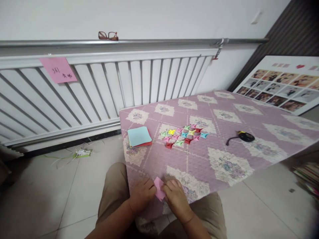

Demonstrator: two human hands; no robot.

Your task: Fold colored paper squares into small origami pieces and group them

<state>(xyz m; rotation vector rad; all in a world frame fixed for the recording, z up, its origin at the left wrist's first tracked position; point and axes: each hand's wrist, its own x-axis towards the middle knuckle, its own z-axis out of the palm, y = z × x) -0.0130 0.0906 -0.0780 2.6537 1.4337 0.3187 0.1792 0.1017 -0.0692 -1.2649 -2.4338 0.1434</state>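
A small folded piece of pink paper [159, 188] is held low over the near edge of the table, between both hands. My left hand [143, 196] pinches its left side, with the fingers curled. On its right side, my right hand [175, 197] grips the paper with thumb and fingers bent. The fingertips partly cover the paper, so its exact folds are hard to make out. Beyond the hands lie several small folded paper shapes [184, 135] in red, green, yellow, pink and blue, set in rows. To the left is a stack of square paper sheets [139, 136], light blue on top.
A purple patterned cloth [159, 159] covers the table. A black object with a short cord [245, 136] lies at the right. Behind are a white radiator [139, 79], a pipe carrying glasses [108, 36], and a photo board [279, 86]. A power strip [83, 153] lies on the floor.
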